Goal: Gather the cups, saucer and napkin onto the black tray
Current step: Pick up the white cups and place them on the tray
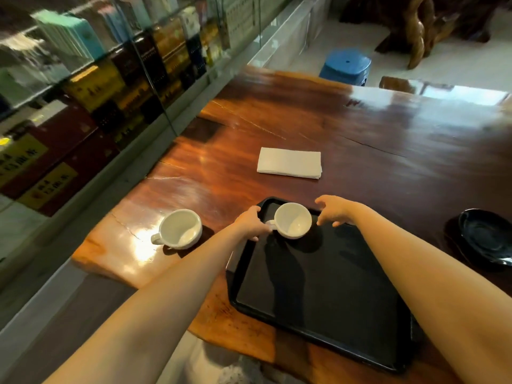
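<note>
A black tray (327, 295) lies on the wooden table in front of me. A white cup (293, 220) stands in the tray's far left corner, and my left hand (253, 223) grips its handle. My right hand (332, 210) hovers just right of that cup, fingers spread, holding nothing. A second white cup (180, 229) sits on the table to the left of the tray, handle pointing toward me. A folded white napkin (289, 162) lies on the table beyond the tray. A black saucer (487, 239) rests at the right edge.
The wooden table (360, 128) stretches far ahead. A glass display case (97, 87) full of boxes runs along the left side. A blue plastic stool (346, 66) and carved wooden furniture (421, 26) stand on the floor beyond the table.
</note>
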A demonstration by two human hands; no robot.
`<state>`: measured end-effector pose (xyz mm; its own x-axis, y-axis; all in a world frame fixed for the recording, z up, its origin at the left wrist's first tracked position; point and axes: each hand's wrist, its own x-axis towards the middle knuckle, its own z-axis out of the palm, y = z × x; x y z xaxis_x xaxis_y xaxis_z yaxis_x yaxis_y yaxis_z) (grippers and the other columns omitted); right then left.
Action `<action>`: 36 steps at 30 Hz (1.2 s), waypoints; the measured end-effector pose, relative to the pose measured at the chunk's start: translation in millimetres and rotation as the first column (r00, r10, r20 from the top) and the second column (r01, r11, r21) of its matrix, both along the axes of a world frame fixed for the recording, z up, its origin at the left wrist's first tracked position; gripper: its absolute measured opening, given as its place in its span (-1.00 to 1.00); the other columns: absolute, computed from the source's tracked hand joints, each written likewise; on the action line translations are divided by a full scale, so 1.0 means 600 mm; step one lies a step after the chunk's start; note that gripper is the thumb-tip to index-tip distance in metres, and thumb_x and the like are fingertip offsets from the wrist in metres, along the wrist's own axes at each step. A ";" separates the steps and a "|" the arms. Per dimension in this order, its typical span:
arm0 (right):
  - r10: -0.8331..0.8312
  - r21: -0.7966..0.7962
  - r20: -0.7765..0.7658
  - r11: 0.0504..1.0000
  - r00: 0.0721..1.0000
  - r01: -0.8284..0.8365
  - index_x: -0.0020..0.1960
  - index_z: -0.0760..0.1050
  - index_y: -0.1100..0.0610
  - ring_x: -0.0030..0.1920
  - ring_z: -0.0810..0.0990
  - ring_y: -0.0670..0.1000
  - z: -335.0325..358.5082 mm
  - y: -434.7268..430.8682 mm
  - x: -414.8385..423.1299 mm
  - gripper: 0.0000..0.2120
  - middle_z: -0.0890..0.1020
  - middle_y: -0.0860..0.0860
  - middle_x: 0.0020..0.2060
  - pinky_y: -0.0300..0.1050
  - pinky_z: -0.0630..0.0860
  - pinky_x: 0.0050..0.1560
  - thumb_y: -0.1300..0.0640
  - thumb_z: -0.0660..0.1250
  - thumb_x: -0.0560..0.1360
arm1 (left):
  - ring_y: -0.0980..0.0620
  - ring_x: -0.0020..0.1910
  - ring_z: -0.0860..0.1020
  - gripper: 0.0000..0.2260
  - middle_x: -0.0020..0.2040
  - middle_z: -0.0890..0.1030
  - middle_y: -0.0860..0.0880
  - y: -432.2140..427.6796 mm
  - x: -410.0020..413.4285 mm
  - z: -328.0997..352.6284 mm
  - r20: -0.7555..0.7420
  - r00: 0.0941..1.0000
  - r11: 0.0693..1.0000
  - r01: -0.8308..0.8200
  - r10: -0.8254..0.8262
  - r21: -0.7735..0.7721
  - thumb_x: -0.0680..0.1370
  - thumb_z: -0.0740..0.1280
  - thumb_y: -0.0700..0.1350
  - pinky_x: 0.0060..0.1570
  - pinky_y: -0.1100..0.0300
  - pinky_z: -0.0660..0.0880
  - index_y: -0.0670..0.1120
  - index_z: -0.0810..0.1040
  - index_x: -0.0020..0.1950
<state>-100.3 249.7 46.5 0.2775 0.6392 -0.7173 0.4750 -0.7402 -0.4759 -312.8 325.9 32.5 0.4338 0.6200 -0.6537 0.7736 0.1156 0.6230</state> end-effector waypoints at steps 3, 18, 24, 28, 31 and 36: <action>0.110 0.018 0.089 0.994 0.990 -0.112 0.49 0.09 0.15 0.37 0.33 0.21 0.050 0.021 -0.002 -0.28 0.23 0.14 0.46 0.11 0.44 0.24 0.37 0.34 0.43 | -0.15 0.23 0.48 -0.33 0.37 0.39 -0.18 0.016 -0.021 0.042 -0.061 0.997 0.994 0.051 -0.045 0.095 0.45 0.40 -0.17 0.07 -0.03 0.57 -0.12 0.15 0.47; 0.526 0.021 0.229 0.839 0.819 -0.544 0.46 0.20 0.21 0.36 0.35 0.21 0.176 0.184 -0.192 -0.35 0.31 0.16 0.42 0.13 0.42 0.28 0.23 0.40 0.45 | -0.12 0.12 0.56 -0.58 0.28 0.51 -0.15 0.112 -0.242 0.175 -0.095 0.991 0.964 -0.070 0.097 0.256 0.51 0.34 -0.13 -0.04 0.03 0.57 -0.16 0.41 0.35; 0.590 0.002 0.225 0.796 0.776 -0.606 0.44 0.25 0.19 0.37 0.35 0.12 0.137 0.252 -0.284 -0.34 0.34 0.12 0.42 -0.05 0.35 0.32 0.17 0.43 0.42 | -0.14 0.21 0.51 -0.60 0.32 0.47 -0.14 0.174 -0.334 0.151 -0.154 0.981 0.973 -0.087 0.121 0.215 0.53 0.31 -0.12 0.12 -0.01 0.53 -0.14 0.38 0.35; 0.593 -0.055 0.184 0.803 0.784 -0.594 0.45 0.22 0.18 0.36 0.37 0.12 0.080 0.278 -0.334 -0.32 0.33 0.12 0.42 0.01 0.39 0.31 0.20 0.43 0.42 | -0.16 0.25 0.48 -0.56 0.34 0.45 -0.16 0.228 -0.385 0.111 -0.176 0.980 0.988 -0.071 0.095 0.139 0.52 0.33 -0.15 0.17 -0.05 0.51 -0.15 0.35 0.38; 0.563 -0.077 0.129 0.826 0.816 -0.558 0.47 0.17 0.17 0.39 0.33 0.11 0.038 0.287 -0.363 -0.30 0.28 0.12 0.45 -0.03 0.35 0.32 0.24 0.41 0.42 | -0.16 0.26 0.48 -0.53 0.36 0.42 -0.16 0.266 -0.416 0.072 -0.198 0.979 0.996 -0.025 0.042 0.091 0.52 0.33 -0.16 0.19 -0.06 0.50 -0.13 0.32 0.42; 0.536 -0.104 0.046 0.842 0.843 -0.529 0.48 0.13 0.13 0.45 0.21 0.12 -0.006 0.277 -0.397 -0.24 0.21 0.08 0.48 0.01 0.24 0.40 0.33 0.40 0.39 | -0.12 0.19 0.51 -0.50 0.31 0.47 -0.17 0.300 -0.452 0.015 -0.232 0.969 0.995 0.095 -0.091 0.009 0.49 0.35 -0.14 0.14 -0.04 0.54 -0.13 0.32 0.42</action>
<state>-338.7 416.1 42.8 -0.0363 0.6414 -0.7663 0.8373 -0.3991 -0.3737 -583.7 505.9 41.4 0.3290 0.5977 -0.7311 0.9035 0.0261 0.4278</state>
